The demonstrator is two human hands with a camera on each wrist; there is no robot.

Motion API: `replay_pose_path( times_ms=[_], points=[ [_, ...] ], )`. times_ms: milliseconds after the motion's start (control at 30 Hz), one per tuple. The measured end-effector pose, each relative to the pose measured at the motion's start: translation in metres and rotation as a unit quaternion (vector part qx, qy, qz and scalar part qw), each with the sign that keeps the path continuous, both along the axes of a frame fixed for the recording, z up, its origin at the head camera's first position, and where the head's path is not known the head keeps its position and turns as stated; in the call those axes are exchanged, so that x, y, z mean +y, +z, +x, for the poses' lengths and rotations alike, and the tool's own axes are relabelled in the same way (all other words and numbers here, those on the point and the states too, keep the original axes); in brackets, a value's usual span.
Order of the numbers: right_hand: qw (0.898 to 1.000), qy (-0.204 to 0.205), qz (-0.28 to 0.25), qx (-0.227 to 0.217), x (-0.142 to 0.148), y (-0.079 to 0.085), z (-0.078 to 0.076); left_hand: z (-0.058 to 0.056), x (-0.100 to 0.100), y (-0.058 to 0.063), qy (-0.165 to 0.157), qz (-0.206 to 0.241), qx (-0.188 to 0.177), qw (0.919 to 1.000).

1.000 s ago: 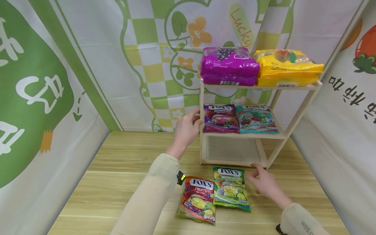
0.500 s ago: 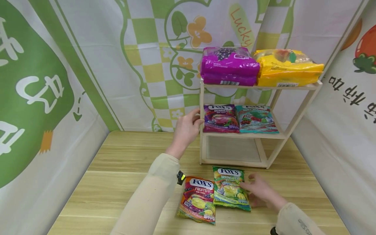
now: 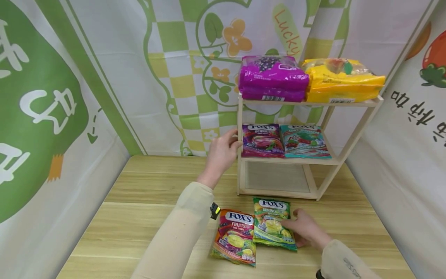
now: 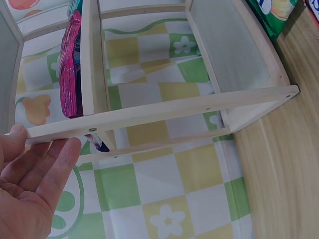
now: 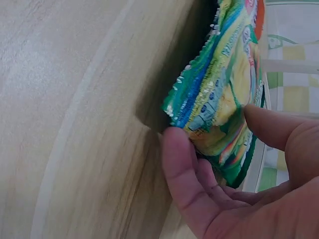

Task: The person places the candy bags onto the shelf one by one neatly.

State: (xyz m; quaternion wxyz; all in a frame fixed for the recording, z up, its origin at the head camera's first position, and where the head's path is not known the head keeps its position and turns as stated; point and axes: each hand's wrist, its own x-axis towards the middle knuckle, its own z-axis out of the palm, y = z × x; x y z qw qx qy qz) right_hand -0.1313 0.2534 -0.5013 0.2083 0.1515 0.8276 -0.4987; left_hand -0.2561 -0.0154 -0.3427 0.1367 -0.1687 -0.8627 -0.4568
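My left hand (image 3: 221,152) holds the left upright of a small wooden shelf rack (image 3: 240,176); in the left wrist view the thumb and fingers (image 4: 62,157) lie on either side of that bar. On the table before the rack, my right hand (image 3: 306,228) grips the right edge of a green Spring Tea candy bag (image 3: 271,223). Its thumb presses on the printed front, and the other fingers curl at the bag's side and underneath in the right wrist view. An orange-red Fruits candy bag (image 3: 235,238) lies flat beside it on the left.
Purple (image 3: 273,79) and yellow bags (image 3: 343,81) sit on the rack's top. A Berries candy bag (image 3: 262,141) and a teal candy bag (image 3: 306,142) lie on the middle shelf. Printed cloth walls (image 3: 104,69) enclose the wooden table (image 3: 139,186).
My right hand has come from near the rack's lower front bar down and left to the green bag's edge and now grips it. The left hand has stayed on the upright.
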Motion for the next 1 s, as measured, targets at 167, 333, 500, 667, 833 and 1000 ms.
replay_pose_path(
  times_ms=[167,333,500,667,833,1000],
  points=[
    [0.999,0.009,0.034,0.008,-0.003,-0.002,-0.002,0.0,0.0,0.001,-0.002,0.001,-0.003,1.0],
    [0.997,0.018,0.065,0.031,-0.005,-0.005,-0.004,0.001,0.0,0.001,0.0,-0.001,-0.001,1.0],
    [0.995,0.029,0.087,0.043,-0.006,-0.005,-0.006,0.002,0.0,0.002,0.0,0.002,-0.006,1.0],
    [0.99,0.042,0.121,0.049,-0.006,-0.006,-0.009,0.001,0.001,0.002,0.002,0.004,-0.011,0.9999],
    [0.989,0.044,0.131,0.048,-0.005,-0.008,-0.011,0.002,0.001,0.002,0.003,0.002,-0.013,0.9999],
    [0.991,0.038,0.124,0.044,-0.005,-0.009,-0.011,0.001,0.001,0.002,0.0,0.01,-0.018,0.9998]
  ],
)
